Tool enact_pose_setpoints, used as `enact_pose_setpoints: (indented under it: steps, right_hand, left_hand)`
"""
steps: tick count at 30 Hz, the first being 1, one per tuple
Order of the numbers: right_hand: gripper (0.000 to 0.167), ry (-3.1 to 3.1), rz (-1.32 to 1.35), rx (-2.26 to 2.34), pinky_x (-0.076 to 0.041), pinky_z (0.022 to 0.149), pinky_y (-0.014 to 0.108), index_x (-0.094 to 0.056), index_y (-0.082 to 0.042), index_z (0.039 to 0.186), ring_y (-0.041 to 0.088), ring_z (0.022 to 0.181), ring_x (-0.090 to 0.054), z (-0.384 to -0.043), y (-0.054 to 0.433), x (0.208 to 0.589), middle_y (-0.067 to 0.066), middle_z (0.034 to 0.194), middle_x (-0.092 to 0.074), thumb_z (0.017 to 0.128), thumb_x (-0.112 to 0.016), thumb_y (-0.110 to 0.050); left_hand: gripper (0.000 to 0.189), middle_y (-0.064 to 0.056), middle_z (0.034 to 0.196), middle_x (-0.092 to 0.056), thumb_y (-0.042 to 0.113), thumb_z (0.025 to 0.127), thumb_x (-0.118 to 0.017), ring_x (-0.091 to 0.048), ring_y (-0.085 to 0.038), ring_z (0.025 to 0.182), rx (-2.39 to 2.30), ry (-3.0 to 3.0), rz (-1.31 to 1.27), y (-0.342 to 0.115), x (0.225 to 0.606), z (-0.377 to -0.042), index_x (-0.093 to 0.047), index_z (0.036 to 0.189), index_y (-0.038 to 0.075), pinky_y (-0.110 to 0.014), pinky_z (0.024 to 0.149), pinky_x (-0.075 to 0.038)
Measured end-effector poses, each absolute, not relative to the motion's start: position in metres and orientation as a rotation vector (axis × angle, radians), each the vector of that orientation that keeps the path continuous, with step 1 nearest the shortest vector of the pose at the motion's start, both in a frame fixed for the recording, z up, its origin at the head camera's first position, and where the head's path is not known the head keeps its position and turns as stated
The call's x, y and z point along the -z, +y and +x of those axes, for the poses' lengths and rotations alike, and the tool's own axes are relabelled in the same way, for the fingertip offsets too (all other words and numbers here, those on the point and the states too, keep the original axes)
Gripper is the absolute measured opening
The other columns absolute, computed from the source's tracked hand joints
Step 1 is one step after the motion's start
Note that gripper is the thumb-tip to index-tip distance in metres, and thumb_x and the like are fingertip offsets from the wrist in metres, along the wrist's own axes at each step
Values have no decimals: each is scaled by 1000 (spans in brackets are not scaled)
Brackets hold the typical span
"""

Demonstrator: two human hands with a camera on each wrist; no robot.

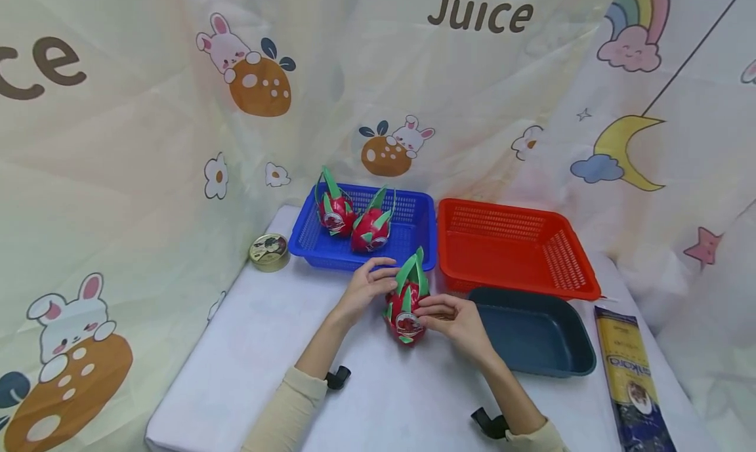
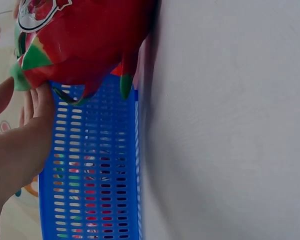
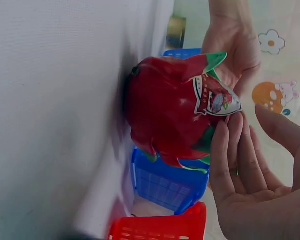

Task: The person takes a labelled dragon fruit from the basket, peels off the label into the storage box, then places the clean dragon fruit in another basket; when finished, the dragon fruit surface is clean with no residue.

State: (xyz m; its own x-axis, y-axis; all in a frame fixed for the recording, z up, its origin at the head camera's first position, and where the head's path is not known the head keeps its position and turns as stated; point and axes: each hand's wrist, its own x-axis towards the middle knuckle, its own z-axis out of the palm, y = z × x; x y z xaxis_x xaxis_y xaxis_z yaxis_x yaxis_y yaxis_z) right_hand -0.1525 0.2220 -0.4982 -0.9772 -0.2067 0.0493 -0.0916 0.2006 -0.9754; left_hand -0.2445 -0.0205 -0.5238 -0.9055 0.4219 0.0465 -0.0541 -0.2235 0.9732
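Note:
A red dragon fruit (image 1: 406, 311) with green leaf tips and a round label rests on the white table in front of the blue basket. At its left, my left hand (image 1: 367, 288) has fingers extended beside the green leaves. My right hand (image 1: 453, 321) is on the other side, its fingertips right at the label (image 3: 217, 97) and its thumb held apart in the right wrist view. Two more dragon fruits, one at the back left (image 1: 335, 212) and one nearer the middle (image 1: 371, 231), sit in the blue basket (image 1: 416, 226).
A red basket (image 1: 502, 242) stands right of the blue one. Before it is a dark teal tray (image 1: 537, 330), with a yellow and blue packet (image 1: 634, 380) farther right. Left of the blue basket stands a round gold tin (image 1: 269, 252). A printed curtain (image 1: 331, 65) backs the table.

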Motion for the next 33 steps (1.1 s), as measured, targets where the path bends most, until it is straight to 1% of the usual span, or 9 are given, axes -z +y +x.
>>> enact_pose_setpoints:
  steps: [4, 8, 14, 20, 24, 26, 28, 31, 33]
  right_hand:
    - [31, 2426, -300, 1856, -61, 85, 27, -75, -5, 119, 26, 98, -77, -153, 219, 499, 13, 106, -79, 91, -82, -11]
    - [29, 2441, -256, 1870, -62, 84, 27, -76, -5, 116, 26, 97, -77, -154, 218, 500, 12, 104, -79, 89, -84, -12]
    - [30, 2447, -147, 1918, -62, 82, 28, -78, -8, 111, 24, 92, -77, -152, 217, 506, 9, 99, -80, 84, -89, -16]
    - [30, 2422, -91, 1984, -62, 83, 28, -78, -7, 110, 23, 91, -77, -149, 215, 513, 10, 97, -80, 83, -90, -17]
    - [28, 2425, -95, 1987, -62, 83, 28, -78, -6, 107, 23, 92, -78, -150, 213, 512, 10, 96, -80, 84, -89, -17]
    - [27, 2418, -85, 1976, -62, 83, 27, -78, -6, 106, 23, 92, -78, -151, 212, 511, 11, 96, -80, 84, -89, -17]
    - [27, 2394, -58, 1971, -62, 82, 27, -77, -5, 107, 24, 92, -78, -152, 209, 508, 12, 97, -80, 84, -89, -16]
    - [28, 2354, 5, 1959, -62, 80, 27, -77, -4, 107, 25, 91, -78, -152, 206, 505, 12, 96, -80, 85, -88, -15]
    - [28, 2321, 31, 1960, -62, 80, 27, -76, -3, 109, 26, 91, -78, -152, 204, 504, 13, 97, -80, 85, -88, -15]
  left_hand:
    - [51, -25, 140, -62, 2, 96, -72, -70, -24, 118, -2226, 1702, 409, -20, 524, -245, -52, 143, 2, -30, 100, -56]
    - [50, -25, 138, -64, -1, 95, -71, -71, -23, 117, -2244, 1701, 400, -20, 525, -244, -54, 142, 3, -30, 97, -58]
    - [49, -21, 130, -70, -2, 96, -70, -73, -16, 105, -2264, 1657, 349, -19, 529, -239, -54, 142, 2, -25, 86, -58]
    - [50, -19, 126, -72, -6, 98, -66, -73, -17, 108, -2277, 1558, 328, -16, 528, -234, -51, 144, 1, -24, 84, -56]
    - [51, -19, 122, -74, -9, 97, -65, -74, -17, 106, -2307, 1528, 322, -16, 526, -235, -49, 145, -2, -22, 79, -55]
    - [52, -19, 122, -74, -10, 97, -64, -74, -18, 107, -2313, 1525, 317, -17, 525, -235, -48, 146, -3, -22, 79, -56]
    - [53, -18, 122, -74, -10, 97, -64, -73, -20, 110, -2314, 1520, 300, -18, 525, -236, -47, 147, -4, -23, 84, -57]
    - [51, -18, 122, -74, -7, 98, -65, -73, -22, 114, -2313, 1512, 259, -19, 526, -236, -48, 146, -3, -24, 90, -58]
    - [50, -17, 121, -75, -6, 98, -66, -73, -22, 113, -2323, 1502, 224, -19, 527, -236, -50, 145, -1, -25, 91, -58]
